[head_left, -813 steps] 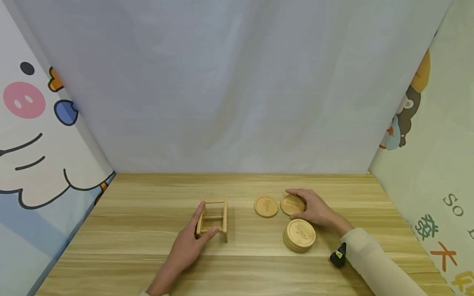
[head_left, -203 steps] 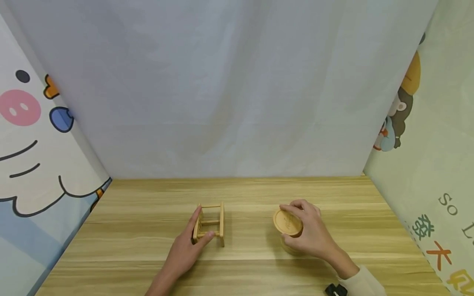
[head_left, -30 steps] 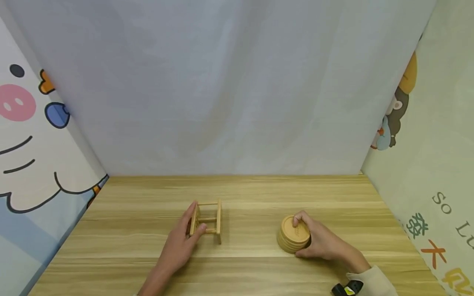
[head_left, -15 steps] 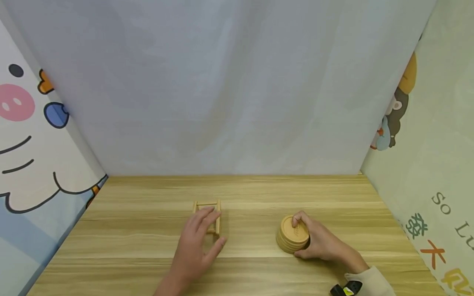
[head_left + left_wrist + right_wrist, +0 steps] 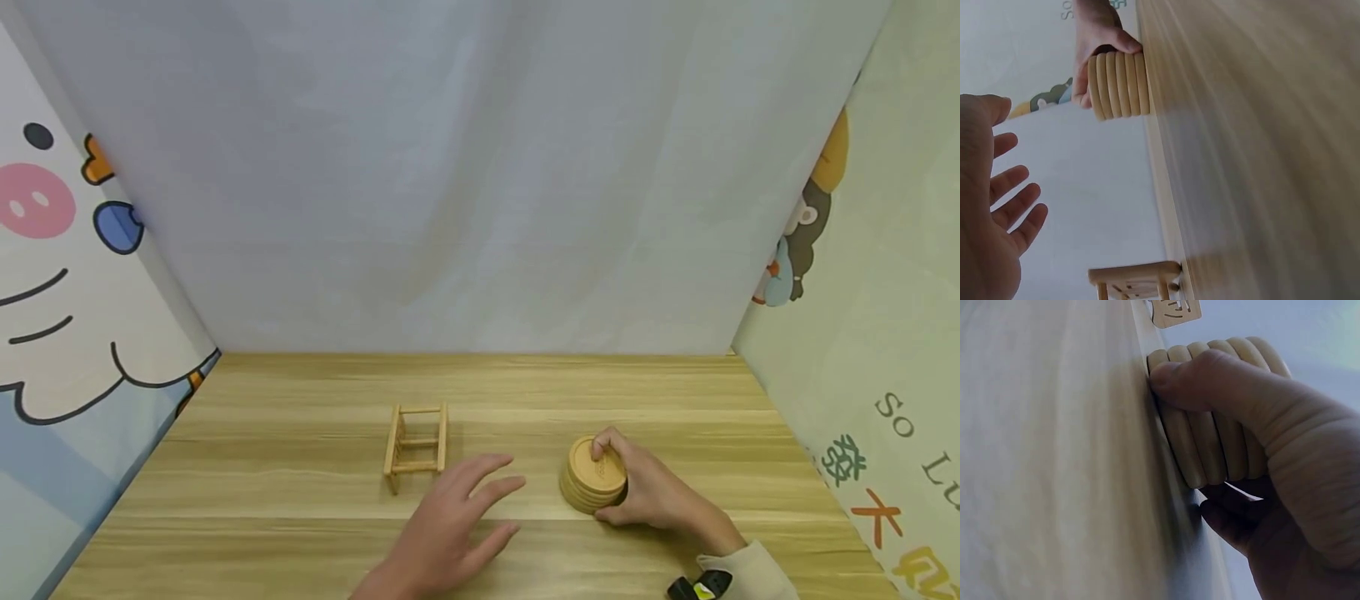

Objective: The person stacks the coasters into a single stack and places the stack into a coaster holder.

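Note:
A stack of several round wooden coasters (image 5: 583,482) stands on the table, right of the middle in the head view. My right hand (image 5: 654,492) grips it from the right, index finger bent onto the top coaster and thumb low on the side. In the right wrist view, the thumb lies across the edges of the coasters (image 5: 1192,447). My left hand (image 5: 450,527) hovers between stack and rack with fingers spread, holding nothing and apart from both. Behind it to the left, a small wooden coaster rack (image 5: 393,442) with thin bars stands untouched.
The wood-grain table (image 5: 300,492) ends at a pale cloth backdrop (image 5: 480,208). Printed cartoon panels rise at the left and right. A black device (image 5: 701,586) sits at the right wrist, by the cream sleeve (image 5: 750,575).
My left hand has let go of the rack and moved right, toward the coaster stack. The right hand keeps its grip on the stack; the coasters that lay loose earlier are now stacked.

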Tool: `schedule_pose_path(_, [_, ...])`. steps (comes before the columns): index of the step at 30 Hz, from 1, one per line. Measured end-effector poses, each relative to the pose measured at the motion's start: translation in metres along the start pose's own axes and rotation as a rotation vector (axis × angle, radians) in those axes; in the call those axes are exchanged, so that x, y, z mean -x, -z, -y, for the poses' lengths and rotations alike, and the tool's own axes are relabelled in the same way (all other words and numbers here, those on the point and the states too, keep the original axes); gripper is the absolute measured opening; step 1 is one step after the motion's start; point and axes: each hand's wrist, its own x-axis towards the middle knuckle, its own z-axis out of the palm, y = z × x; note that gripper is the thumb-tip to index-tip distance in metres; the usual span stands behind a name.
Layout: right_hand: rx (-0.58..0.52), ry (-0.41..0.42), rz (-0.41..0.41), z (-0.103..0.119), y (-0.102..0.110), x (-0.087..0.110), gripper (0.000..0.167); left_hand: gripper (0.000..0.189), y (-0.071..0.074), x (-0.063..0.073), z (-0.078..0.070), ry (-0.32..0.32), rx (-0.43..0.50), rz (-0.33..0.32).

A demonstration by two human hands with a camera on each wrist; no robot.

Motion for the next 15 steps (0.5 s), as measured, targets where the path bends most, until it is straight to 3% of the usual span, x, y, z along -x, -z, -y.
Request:
schedule_pose_path(3, [0.009, 0.002, -0.007, 0.000, 0.000, 0.000, 0.080, 0.040, -0.006, -0.006, -0.004, 0.071, 0.039, 0.052])
schedule_pose_path(9, [0.005, 0.003, -0.010, 0.000, 0.000, 0.000, 0.079, 0.040, -0.015, -0.020, -0.019, 0.273, 0.144, 0.183])
schedule_pose_path(15, [0.001, 0.022, -0.033, 0.000, -0.001, -0.001, 0.079, 0.035, -0.023, -0.027, -0.026, 0.427, 0.206, 0.216])
